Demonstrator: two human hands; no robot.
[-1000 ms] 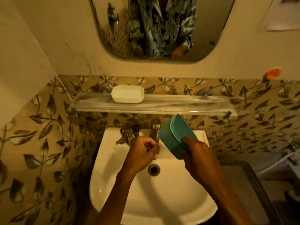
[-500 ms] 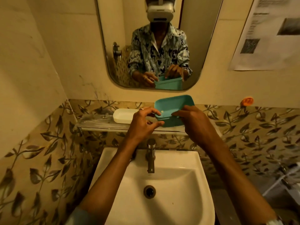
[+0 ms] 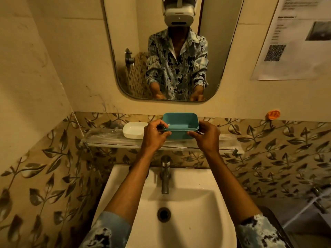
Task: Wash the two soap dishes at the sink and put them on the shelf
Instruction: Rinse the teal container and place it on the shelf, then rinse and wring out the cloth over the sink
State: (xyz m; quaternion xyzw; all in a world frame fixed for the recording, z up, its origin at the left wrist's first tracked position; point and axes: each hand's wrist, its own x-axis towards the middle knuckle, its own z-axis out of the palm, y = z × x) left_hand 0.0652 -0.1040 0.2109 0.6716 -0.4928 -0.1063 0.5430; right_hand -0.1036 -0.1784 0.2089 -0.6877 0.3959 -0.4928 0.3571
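Note:
A teal soap dish (image 3: 180, 122) with its open side up is at the level of the glass shelf (image 3: 107, 139), near the shelf's middle. My left hand (image 3: 155, 136) grips its left end and my right hand (image 3: 206, 136) grips its right end. I cannot tell whether its base rests on the shelf. A white soap dish (image 3: 133, 130) lies on the shelf just left of my left hand. The white sink (image 3: 193, 212) is below my forearms, with the tap (image 3: 165, 174) between them.
A mirror (image 3: 179, 51) hangs on the wall above the shelf. A printed paper sheet (image 3: 295, 38) is stuck to the wall at the upper right. An orange hook (image 3: 273, 114) sits on the wall right of the shelf. Leaf-patterned tiles surround the sink.
The teal dish went up from over the sink to shelf level. My left hand left the tap and took the dish's left end. The dish turned from tilted to level.

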